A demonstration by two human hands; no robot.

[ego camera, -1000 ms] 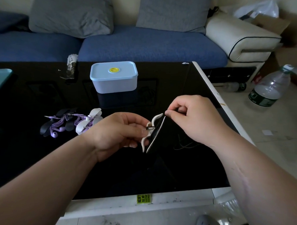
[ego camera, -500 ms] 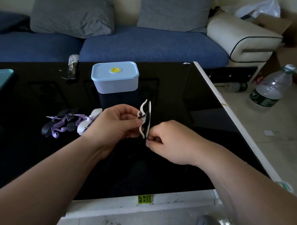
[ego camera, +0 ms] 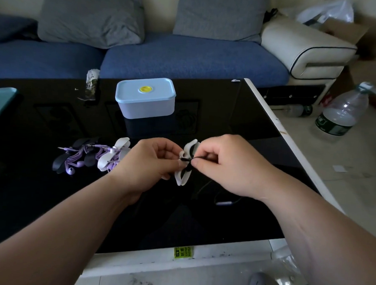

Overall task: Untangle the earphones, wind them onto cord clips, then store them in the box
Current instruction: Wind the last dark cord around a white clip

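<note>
Left hand grips one white clip, right hand pinches one black cord (one box).

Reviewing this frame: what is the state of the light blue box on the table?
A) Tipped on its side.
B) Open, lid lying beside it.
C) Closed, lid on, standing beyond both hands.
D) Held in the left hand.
C: the light blue box stands upright on the table with its lid on, beyond the left hand, which holds the white cord clip, and the right hand, which pinches the black cord.
</note>
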